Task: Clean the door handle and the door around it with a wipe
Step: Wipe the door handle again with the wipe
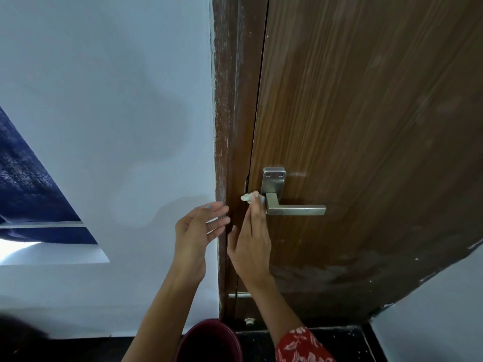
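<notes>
Item: door handle (295, 209), brushed metal lever on a square plate, fixed to the brown wood-grain door (366, 126) near its latch edge, lever pointing away from the frame. Wipe (247, 197): small, pale, crumpled, pressed against the door just beside the neck of the handle, on the frame side. Right hand (251, 246): back toward the camera, fingers (257, 205) extended and close together, tips pinning the wipe at the base of the lever; red floral sleeve at the wrist. Left hand (194, 231): further from the handle, in front of the door frame (227, 126), open, fingers loosely spread, holding nothing, touching nothing visible. Below the handle: dark red bucket (209, 340) on the floor. Beyond the frame from the handle: white wall (117, 126). Step in hand, by judgement: wiping the root of the handle and the narrow strip of door beside it. Next move, by judgement: wrap the wipe around the lever and draw along its length, then circle the plate and surrounding wood; firm fingertip pressure needed, small wipe liable to slip off.
</notes>
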